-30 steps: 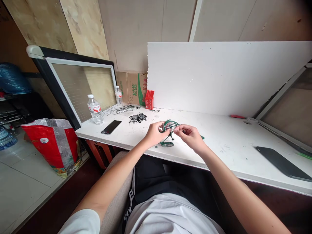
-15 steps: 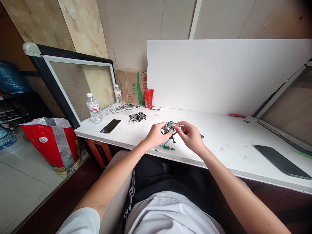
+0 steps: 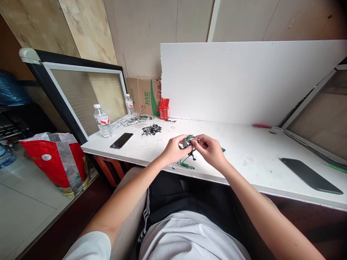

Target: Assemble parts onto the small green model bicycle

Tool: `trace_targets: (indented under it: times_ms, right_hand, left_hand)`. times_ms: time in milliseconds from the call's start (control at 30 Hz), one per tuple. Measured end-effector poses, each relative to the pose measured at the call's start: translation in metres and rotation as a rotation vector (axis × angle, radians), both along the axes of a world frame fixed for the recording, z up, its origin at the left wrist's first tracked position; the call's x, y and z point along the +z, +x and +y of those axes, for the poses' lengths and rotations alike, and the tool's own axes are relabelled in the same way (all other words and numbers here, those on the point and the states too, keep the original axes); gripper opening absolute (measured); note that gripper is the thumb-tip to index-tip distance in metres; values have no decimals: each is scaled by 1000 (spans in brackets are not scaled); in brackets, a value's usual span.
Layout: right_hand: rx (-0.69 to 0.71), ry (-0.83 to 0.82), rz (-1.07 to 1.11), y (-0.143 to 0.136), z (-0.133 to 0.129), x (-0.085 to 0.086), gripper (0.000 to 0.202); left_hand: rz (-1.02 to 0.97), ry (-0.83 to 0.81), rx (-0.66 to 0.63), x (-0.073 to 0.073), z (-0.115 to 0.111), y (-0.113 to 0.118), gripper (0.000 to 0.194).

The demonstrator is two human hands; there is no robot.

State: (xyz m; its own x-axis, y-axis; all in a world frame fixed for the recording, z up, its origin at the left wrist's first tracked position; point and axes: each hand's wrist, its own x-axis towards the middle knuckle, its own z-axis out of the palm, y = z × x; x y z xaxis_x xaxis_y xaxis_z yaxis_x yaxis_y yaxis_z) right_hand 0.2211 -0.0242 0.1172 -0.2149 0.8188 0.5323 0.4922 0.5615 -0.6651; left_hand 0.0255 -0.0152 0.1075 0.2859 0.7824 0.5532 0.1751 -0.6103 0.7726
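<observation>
Close to the front edge of the white table [image 3: 252, 144], a small green model bicycle [image 3: 187, 165] is between my hands. My left hand [image 3: 173, 148] is closed on it near its spoked wheel [image 3: 189, 138]. From the other side, the fingers of my right hand [image 3: 208, 148] pinch at the same wheel. My fingertips hide much of the wheel, and I cannot make out any small part between them. A green piece [image 3: 223, 149] shows just beyond my right hand.
Black plastic parts [image 3: 151, 129] and frames of black pieces [image 3: 137, 120] lie to the left. Nearby are a phone [image 3: 121, 140], water bottle [image 3: 103, 122], second bottle [image 3: 129, 104], red box [image 3: 164, 109] and cardboard box [image 3: 148, 95]. A dark flat device [image 3: 311, 176] lies at right.
My right fingers have shifted slightly left over the wheel, covering more of it. The whole view has moved a little; the other things on the table stay in place.
</observation>
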Motion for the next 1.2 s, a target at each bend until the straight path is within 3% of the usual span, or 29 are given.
trace_targets:
  times_ms: [300, 1200]
  right_hand:
    - [5, 3, 24, 1, 4, -5, 46]
    - [90, 79, 104, 5, 13, -18, 29]
  left_hand:
    - [-34, -52, 20, -8, 7, 1, 29]
    - [-33, -80, -58, -5, 6, -2, 30]
